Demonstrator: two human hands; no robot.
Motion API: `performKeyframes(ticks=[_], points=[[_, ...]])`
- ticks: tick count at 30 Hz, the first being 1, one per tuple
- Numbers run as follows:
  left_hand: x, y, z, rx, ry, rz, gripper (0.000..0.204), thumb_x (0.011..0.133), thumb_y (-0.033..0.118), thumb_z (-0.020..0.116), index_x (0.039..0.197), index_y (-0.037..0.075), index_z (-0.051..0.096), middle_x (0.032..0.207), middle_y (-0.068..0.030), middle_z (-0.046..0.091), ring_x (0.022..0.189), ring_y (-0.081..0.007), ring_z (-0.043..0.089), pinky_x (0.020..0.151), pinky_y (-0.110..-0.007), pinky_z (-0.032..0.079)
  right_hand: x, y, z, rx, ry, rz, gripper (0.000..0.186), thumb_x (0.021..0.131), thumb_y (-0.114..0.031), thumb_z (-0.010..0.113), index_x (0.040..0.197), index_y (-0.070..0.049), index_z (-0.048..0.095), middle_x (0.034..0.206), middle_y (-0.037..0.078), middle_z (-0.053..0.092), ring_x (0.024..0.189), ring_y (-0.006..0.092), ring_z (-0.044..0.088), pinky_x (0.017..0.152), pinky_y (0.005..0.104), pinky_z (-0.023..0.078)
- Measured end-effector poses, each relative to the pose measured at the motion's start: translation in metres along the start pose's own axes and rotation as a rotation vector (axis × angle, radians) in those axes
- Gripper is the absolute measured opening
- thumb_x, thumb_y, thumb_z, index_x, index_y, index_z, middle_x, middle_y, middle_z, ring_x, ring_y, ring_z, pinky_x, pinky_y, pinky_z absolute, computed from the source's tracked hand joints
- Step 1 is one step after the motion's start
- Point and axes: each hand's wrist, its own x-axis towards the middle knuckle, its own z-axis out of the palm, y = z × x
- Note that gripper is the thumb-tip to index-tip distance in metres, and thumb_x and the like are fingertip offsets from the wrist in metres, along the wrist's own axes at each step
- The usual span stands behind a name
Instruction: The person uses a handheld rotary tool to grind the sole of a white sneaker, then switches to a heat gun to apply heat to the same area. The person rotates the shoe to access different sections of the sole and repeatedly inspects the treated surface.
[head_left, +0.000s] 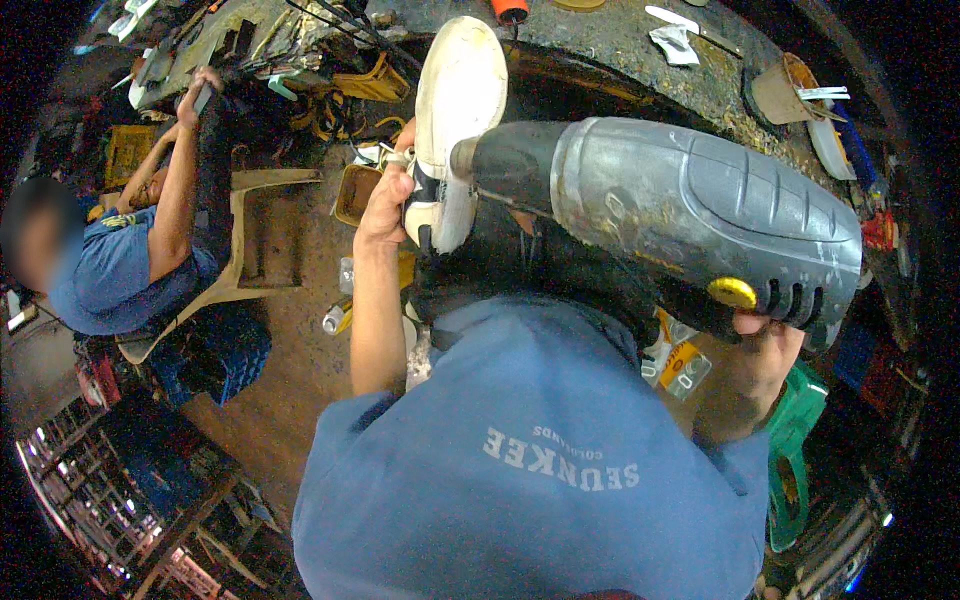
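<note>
My left hand (385,208) grips a white shoe (461,95) with black patches near its lower end. The pale sole faces up, and the long end points away from me. A grey heat gun (690,195) lies across the view from the right, its dark nozzle (500,165) aimed at the side of the shoe. The nozzle tip overlaps the shoe in view; I cannot tell whether they touch. At the rear underside of the heat gun, my right hand (768,350) is wrapped round its body or handle, mostly hidden beneath it.
A worn dark workbench (600,40) runs across the far side, bearing a beige tub (785,90) and a white scrap (675,45). On the left, a co-worker in a blue shirt (135,265) sits by a beige plastic chair (238,240). A green plastic chair (790,450) stands at my right.
</note>
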Motion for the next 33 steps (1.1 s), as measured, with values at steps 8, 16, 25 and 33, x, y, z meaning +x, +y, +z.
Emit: performKeyframes(ticks=[8,16,25,33], points=[[0.013,0.028,-0.024,0.330,-0.012,0.103,0.092,0.067,0.020,0.094,0.149,0.009,0.053,0.139,-0.0069,0.064,0.131,-0.0228,0.059,0.116,-0.038,0.042,0.023,-0.018,0.011,0.351,0.233,-0.068,0.076,0.095,-0.034,0.080,0.155,-0.003,0.044,0.150,0.010,0.056,0.137,0.0275,0.055,0.121,0.0456,0.039],[0.007,0.064,-0.034,0.588,-0.055,0.132,0.079,0.065,0.004,0.099,0.136,0.008,0.067,0.134,-0.0031,0.068,0.124,-0.0149,0.062,0.111,-0.034,0.047,0.040,-0.036,0.020,0.176,0.338,-0.114,0.076,0.101,-0.041,0.074,0.155,0.004,0.045,0.148,0.013,0.056,0.135,0.0295,0.055,0.119,0.0452,0.041],[0.010,0.089,-0.029,1.022,-0.179,0.372,0.068,0.066,0.013,0.099,0.129,0.009,0.073,0.128,-0.0097,0.070,0.125,-0.0266,0.063,0.110,-0.040,0.047,0.042,-0.036,0.006,0.330,0.235,-0.100,0.070,0.104,-0.039,0.070,0.153,0.005,0.047,0.149,0.014,0.056,0.136,0.0286,0.055,0.119,0.0452,0.039],[0.011,0.112,-0.011,1.282,-0.270,0.448,0.064,0.066,0.017,0.098,0.126,0.012,0.075,0.124,-0.0096,0.073,0.120,-0.0288,0.065,0.105,-0.041,0.050,0.036,-0.041,0.008,0.205,0.291,-0.086,0.070,0.103,-0.036,0.073,0.154,0.005,0.046,0.150,0.012,0.056,0.136,0.0269,0.054,0.120,0.0444,0.039]])
